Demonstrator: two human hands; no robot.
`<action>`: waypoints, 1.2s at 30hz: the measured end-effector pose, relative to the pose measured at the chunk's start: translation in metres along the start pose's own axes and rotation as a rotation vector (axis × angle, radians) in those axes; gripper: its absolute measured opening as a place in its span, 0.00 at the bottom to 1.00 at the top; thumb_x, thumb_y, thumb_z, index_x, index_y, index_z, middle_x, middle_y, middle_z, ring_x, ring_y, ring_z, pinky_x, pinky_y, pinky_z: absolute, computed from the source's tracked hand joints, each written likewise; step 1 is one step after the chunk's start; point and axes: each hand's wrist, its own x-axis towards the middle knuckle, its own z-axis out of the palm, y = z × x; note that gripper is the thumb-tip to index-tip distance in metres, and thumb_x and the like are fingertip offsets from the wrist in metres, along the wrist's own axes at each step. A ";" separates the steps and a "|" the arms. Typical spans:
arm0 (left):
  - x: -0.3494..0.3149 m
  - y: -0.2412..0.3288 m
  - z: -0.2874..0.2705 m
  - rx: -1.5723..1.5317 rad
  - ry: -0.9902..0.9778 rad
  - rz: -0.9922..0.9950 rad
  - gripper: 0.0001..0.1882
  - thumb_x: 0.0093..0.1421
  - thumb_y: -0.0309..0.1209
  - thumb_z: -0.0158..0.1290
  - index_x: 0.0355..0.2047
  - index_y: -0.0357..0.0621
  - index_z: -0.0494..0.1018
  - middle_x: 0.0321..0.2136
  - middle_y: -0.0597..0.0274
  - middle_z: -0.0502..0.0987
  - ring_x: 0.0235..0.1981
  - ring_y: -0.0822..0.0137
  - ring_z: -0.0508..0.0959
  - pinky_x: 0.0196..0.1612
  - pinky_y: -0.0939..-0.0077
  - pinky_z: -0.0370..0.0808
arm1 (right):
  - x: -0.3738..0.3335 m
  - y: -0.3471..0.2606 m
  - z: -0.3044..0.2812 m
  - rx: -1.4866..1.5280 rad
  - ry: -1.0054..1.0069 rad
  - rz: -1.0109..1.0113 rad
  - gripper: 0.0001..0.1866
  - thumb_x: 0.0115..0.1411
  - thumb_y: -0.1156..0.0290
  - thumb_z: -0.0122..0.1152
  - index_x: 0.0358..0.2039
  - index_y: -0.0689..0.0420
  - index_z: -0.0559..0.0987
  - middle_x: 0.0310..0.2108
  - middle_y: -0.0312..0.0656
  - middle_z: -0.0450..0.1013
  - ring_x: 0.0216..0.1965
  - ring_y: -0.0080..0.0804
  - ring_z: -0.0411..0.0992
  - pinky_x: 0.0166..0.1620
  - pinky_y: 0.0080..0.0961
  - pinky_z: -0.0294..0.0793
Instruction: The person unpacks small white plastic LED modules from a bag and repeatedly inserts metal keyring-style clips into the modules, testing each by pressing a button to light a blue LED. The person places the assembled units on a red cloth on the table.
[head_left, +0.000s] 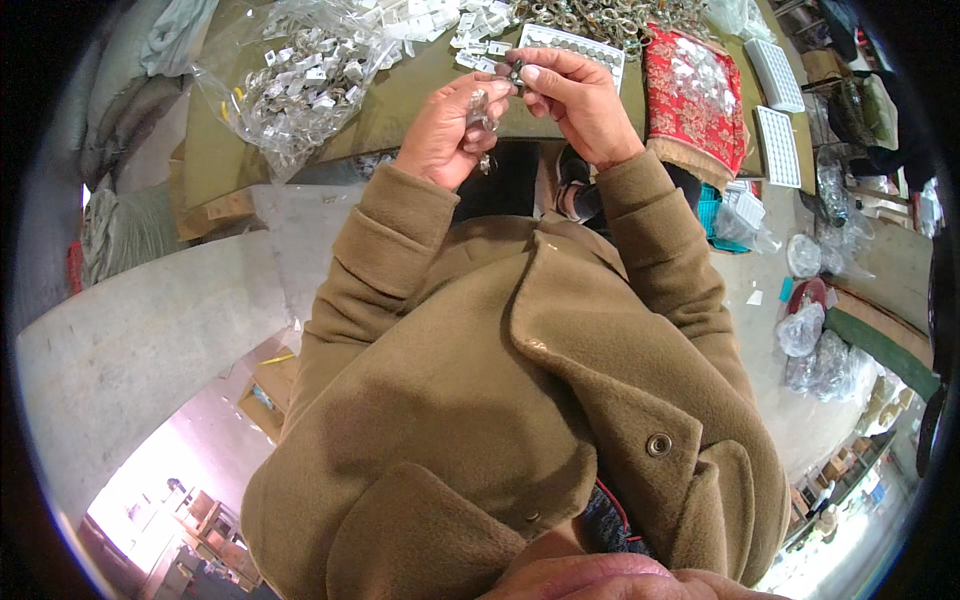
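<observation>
Perhaps the small metal piece [517, 71], pinched by the left hand [448, 128] and right hand [585, 100] near the bench's [412, 82] front edge, could slip if either fingertip grip slackens; silvery pieces [479, 106] in the left palm could drop.

Dark piece [517, 72] half hidden by fingers [552, 60], too small to tell, metal heap [625, 14] cut off above
</observation>
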 end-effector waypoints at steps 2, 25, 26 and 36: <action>0.000 -0.001 -0.001 -0.031 -0.023 -0.025 0.06 0.61 0.28 0.54 0.37 0.41 0.73 0.21 0.72 0.70 0.13 0.84 0.58 0.16 0.90 0.55 | -0.003 -0.001 -0.001 -0.063 0.007 -0.012 0.13 0.63 0.75 0.57 0.48 0.61 0.78 0.35 0.34 0.76 0.31 0.17 0.73 0.33 0.14 0.73; 0.006 -0.029 0.003 1.064 0.213 0.787 0.04 0.56 0.24 0.58 0.32 0.40 0.77 0.31 0.67 0.77 0.37 0.78 0.72 0.41 0.81 0.69 | -0.020 0.010 0.008 0.167 0.159 0.069 0.04 0.61 0.75 0.59 0.36 0.55 0.74 0.29 0.31 0.72 0.25 0.15 0.68 0.27 0.14 0.70; 0.006 -0.028 0.000 1.060 0.167 0.748 0.04 0.56 0.25 0.58 0.32 0.40 0.77 0.32 0.67 0.77 0.38 0.78 0.73 0.43 0.80 0.69 | -0.021 0.009 0.008 0.193 0.170 0.111 0.04 0.62 0.76 0.57 0.37 0.55 0.73 0.30 0.32 0.71 0.25 0.15 0.68 0.27 0.14 0.70; 0.049 0.022 -0.045 1.750 0.357 0.738 0.08 0.56 0.31 0.57 0.37 0.52 0.79 0.38 0.64 0.77 0.38 0.61 0.78 0.40 0.69 0.75 | -0.023 0.017 -0.006 0.184 0.109 0.136 0.04 0.60 0.75 0.59 0.33 0.54 0.72 0.24 0.30 0.68 0.22 0.16 0.65 0.24 0.15 0.65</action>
